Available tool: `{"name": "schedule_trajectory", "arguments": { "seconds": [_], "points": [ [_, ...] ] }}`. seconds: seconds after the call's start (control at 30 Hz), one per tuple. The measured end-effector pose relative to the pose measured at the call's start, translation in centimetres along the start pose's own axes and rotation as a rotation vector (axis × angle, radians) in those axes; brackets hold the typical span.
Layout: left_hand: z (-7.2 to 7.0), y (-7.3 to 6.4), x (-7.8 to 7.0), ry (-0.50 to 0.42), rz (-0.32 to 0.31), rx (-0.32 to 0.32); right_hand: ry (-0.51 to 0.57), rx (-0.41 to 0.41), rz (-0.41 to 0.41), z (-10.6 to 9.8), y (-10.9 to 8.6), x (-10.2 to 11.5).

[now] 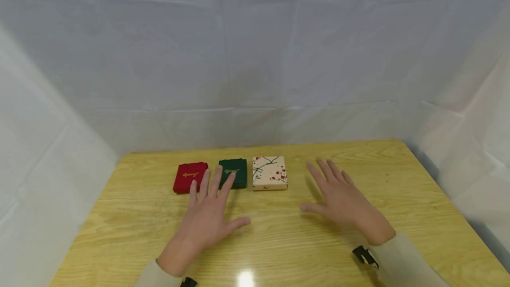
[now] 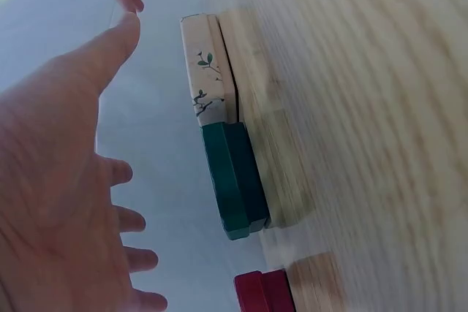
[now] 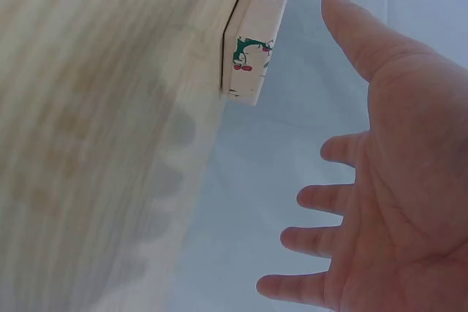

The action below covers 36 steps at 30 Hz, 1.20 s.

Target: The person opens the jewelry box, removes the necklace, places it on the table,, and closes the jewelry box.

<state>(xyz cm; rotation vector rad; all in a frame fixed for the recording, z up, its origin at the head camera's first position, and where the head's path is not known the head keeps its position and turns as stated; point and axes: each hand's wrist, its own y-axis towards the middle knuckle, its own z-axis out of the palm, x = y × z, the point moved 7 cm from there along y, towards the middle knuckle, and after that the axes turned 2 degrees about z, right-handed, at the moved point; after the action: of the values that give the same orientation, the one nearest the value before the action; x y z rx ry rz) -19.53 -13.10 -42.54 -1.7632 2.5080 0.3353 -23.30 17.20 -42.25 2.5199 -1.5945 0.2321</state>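
Green box [image 1: 241, 175]: landmark; flat on the wood-grain desk [image 1: 271, 238], gold lettering on its top, partly hidden by left fingers in head view.
Red box [image 1: 188, 178]: left of the green box, gap between; gold lettering here too.
Patterned box [image 1: 270, 173]: just right of the green box; cream, with branches and red blossoms.
Left hand [image 1: 207, 220]: on the wearer's side of the green box; grip apart, fingers spread, nothing held.
Right hand [image 1: 340, 194]: right of the green box, past the patterned one; grip apart, thumb well away from fingers, nothing held.
Cloth [image 1: 259, 56]: white, creased, hanging behind the green box and at both sides.
Head view only: gold lettering; pale sleeves [image 1: 406, 258]; dark wrist fittings [image 1: 364, 256]; narrow gap between green and patterned boxes, which seem to meet in left wrist view.
Left wrist view only: left palm; stepped side walls on green and red boxes; left fingers clear of the green box, though head view overlaps them.
Right wrist view only: right palm; finger shadows on the desk; patterned box's end wall, a sliver of green beyond it.
Boxes, count: three; one red, one green, one patterned.
Hands, count: two.
Sleeves, count: two.
Wrist fittings, count: two.
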Motion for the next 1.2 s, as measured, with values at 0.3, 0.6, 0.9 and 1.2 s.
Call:
{"name": "schedule_trajectory", "arguments": {
  "seconds": [0.3,0.6,0.9,1.2],
  "points": [
    [-0.5,1.1,-0.1,-0.023,0.057,-0.052,0.001,0.001,-0.084,-0.3,2.4,1.0],
    [-0.9,2.1,-0.2,-0.046,0.098,-0.096,0.045,0.075,-0.125,0.4,5.5,1.3],
    [-1.0,2.7,-0.6,-0.03,0.105,-0.087,0.089,0.15,-0.128,1.9,8.4,1.4],
    [-0.4,3.4,-0.8,-0.009,0.091,-0.045,0.137,0.275,-0.132,3.2,11.3,1.5]
  ]
}}
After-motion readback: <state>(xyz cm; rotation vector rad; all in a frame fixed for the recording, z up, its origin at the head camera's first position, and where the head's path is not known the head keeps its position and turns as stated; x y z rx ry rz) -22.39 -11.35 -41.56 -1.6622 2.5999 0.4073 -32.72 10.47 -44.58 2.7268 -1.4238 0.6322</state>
